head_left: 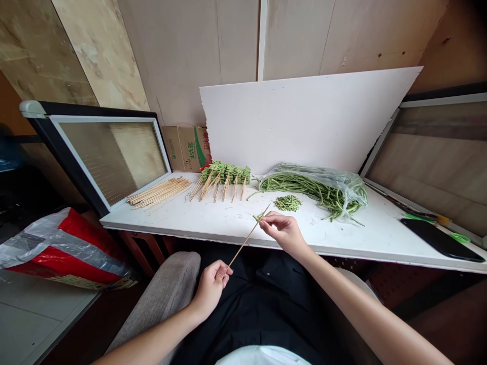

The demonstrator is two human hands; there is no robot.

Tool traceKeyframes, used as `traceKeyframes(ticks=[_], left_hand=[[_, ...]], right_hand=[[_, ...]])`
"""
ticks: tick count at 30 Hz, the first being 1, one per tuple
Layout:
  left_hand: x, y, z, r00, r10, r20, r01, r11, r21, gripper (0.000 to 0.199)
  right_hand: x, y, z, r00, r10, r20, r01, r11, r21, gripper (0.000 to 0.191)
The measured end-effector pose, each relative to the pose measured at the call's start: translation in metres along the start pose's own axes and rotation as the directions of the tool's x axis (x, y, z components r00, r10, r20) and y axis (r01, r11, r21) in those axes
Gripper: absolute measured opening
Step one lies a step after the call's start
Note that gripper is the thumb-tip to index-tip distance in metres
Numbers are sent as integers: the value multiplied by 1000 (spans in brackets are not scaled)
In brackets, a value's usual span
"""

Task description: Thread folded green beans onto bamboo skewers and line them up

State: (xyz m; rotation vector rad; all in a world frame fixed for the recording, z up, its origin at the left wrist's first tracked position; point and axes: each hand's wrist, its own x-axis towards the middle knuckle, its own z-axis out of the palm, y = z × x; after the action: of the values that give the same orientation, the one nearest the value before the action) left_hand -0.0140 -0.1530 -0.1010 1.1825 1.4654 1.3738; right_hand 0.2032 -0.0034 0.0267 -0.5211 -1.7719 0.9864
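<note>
My left hand (211, 285) is closed round the lower end of a bamboo skewer (245, 241), which slants up and to the right over the table's front edge. Close to its pointed tip, my right hand (283, 230) pinches a short piece of green bean (257, 217) against the skewer; the fingers partly hide it. Just beyond the right hand lies a small pile of cut bean pieces (288, 203). Farther back, long green beans (304, 185) rest in a clear plastic bag (348, 188). Skewers loaded with bean pieces (224, 175) are stacked at the back, sticks pointing towards me.
Loose bamboo skewers (160, 192) lie at the left of the white table (213, 220). A cardboard box (186, 148) and white board (304, 121) stand behind. At right is a black phone (441, 238). A red and silver bag (68, 248) sits left, below table height.
</note>
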Motion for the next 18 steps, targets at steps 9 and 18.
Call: traceKeyframes(ticks=[9, 18], left_hand=[[3, -8, 0, 1000, -16, -7, 16, 1000, -23, 59], [2, 1, 2, 998, -59, 8, 59, 997, -55, 57]], right_hand=[[-8, 7, 13, 998, 10, 60, -11, 1000, 23, 24], [-18, 10, 26, 990, 10, 141, -10, 1000, -6, 27]])
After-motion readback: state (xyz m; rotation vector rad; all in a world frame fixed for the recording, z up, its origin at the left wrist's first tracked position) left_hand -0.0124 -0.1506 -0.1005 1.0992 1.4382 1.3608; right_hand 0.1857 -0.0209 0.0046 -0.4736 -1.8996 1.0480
